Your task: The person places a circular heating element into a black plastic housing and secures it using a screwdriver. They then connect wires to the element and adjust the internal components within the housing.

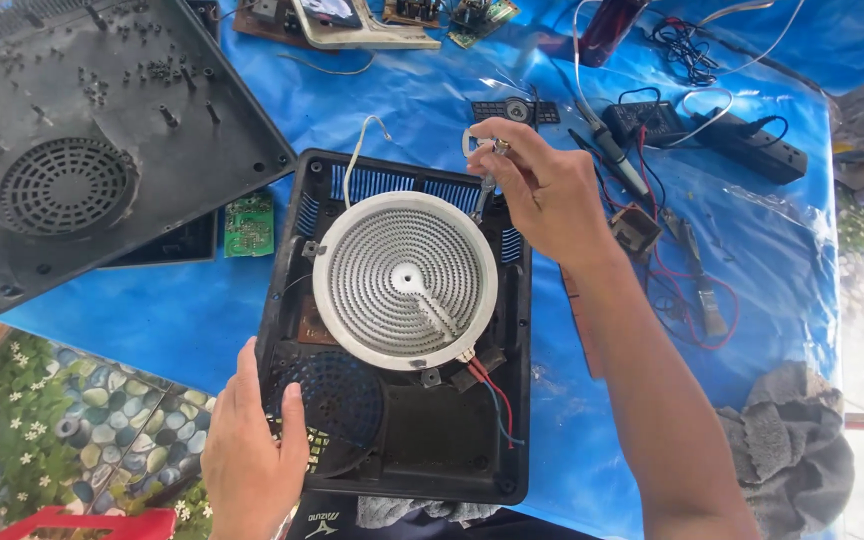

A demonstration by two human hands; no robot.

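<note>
Black cooker base on blue sheet, white round coil heater sitting inside it. Left hand flat, fingers together, pressing base's near-left corner by fan grille. Right hand above far edge of heater, fingers pinched on a small metal part; tool or wire end, can't tell. Second black shell far left, green board beside it.

blue sheet | black casing, green board (small), grey cloth
</note>
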